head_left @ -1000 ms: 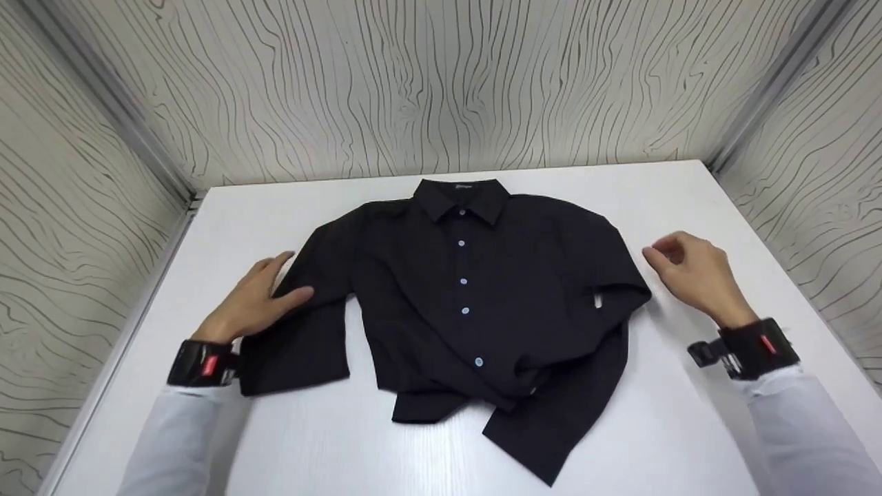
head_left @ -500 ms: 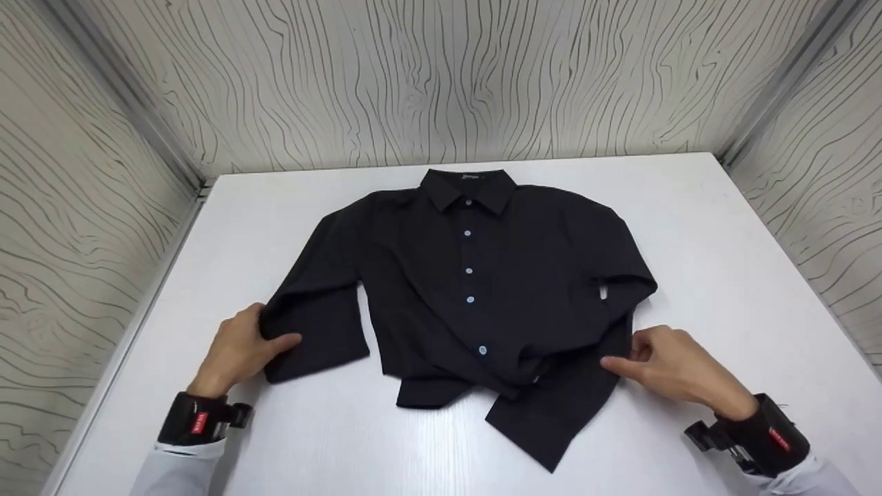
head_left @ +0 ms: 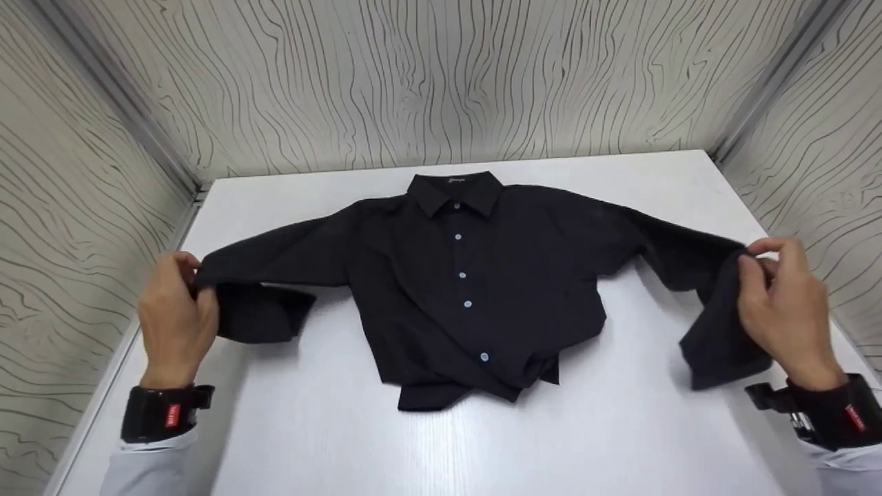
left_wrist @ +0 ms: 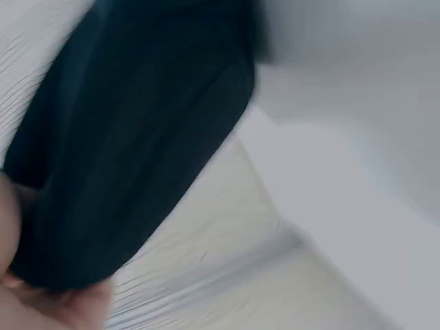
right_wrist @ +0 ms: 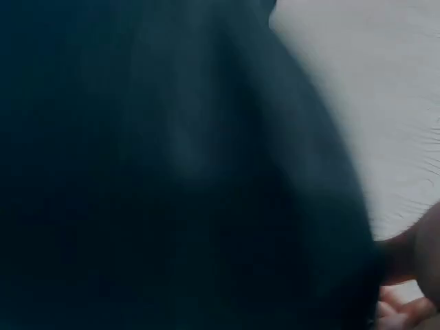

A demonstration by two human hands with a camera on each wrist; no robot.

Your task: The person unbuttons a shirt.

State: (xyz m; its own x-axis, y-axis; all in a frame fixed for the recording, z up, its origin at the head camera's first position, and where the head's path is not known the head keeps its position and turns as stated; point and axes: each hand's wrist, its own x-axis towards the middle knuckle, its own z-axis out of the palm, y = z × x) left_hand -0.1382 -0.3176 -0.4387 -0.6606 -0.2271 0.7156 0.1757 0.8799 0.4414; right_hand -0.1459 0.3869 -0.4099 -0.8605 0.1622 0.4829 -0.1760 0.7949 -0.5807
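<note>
A black button-up shirt (head_left: pixel 427 275) lies front up on the white table, collar toward the back wall, its lower part twisted and bunched. At the left, my left hand (head_left: pixel 176 317) pinches one sleeve (head_left: pixel 275 251) partway along, and the cuff end droops below, folded back toward the body. Far to the right, my right hand (head_left: pixel 789 310) pinches the other sleeve, whose end (head_left: pixel 723 344) hangs down beside the fingers. Both sleeves stretch outward from the shoulders. Dark cloth fills much of both wrist views, blurred, with fingertips (left_wrist: pixel 86 302) at its edge in the left one.
The white table (head_left: pixel 441 455) meets a wood-grain patterned wall (head_left: pixel 441 83) at the back. Similar panels stand at both sides, with grey metal strips (head_left: pixel 778 83) in the corners. My left hand is close to the table's left edge.
Both hands have taken hold of the sleeves and moved outward and up. The right sleeve, which was tucked under and pointing down, now extends to the right. The left sleeve is lifted sideways.
</note>
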